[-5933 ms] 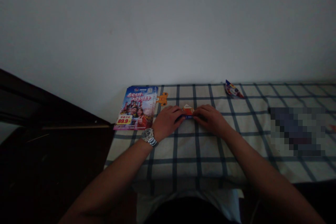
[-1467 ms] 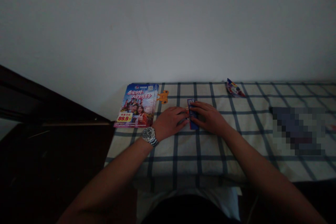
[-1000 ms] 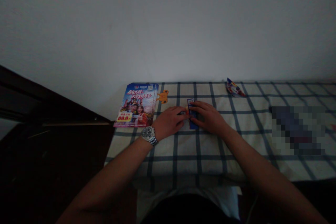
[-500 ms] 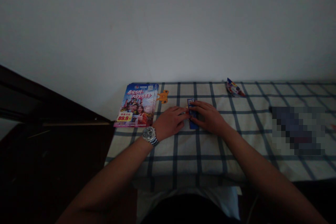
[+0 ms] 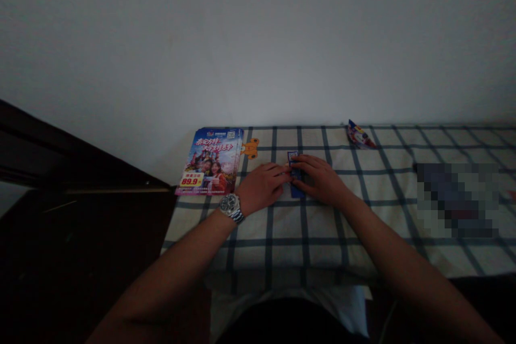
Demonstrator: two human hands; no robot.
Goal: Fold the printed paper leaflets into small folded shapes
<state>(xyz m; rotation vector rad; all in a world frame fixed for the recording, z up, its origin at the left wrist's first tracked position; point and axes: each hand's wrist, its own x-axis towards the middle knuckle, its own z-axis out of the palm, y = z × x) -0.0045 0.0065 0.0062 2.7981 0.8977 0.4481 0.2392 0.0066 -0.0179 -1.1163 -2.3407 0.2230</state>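
Note:
A narrow folded flyer (image 5: 297,192), dark blue with a QR code at its top end, lies on the checked cloth between my hands. My left hand (image 5: 263,187), with a metal watch (image 5: 231,208) on its wrist, grips the left edge with its fingertips. From the other side, my right hand (image 5: 320,180) has its fingers over the paper and its thumb low on the strip, pinching it. The fingers partly cover the middle of the flyer. Left of my left hand is a stack of printed flyers (image 5: 209,164).
An orange cartoon bear figure (image 5: 250,148) shows beside the stack. A folded colourful paper piece (image 5: 360,136) stands near the wall. A blurred dark object (image 5: 453,199) lies at right on the checked cloth (image 5: 326,247). The surface's left edge drops to dark floor.
Hardly anything differs. My left wrist has shifted very slightly to the right, while both hands stay on the folded flyer.

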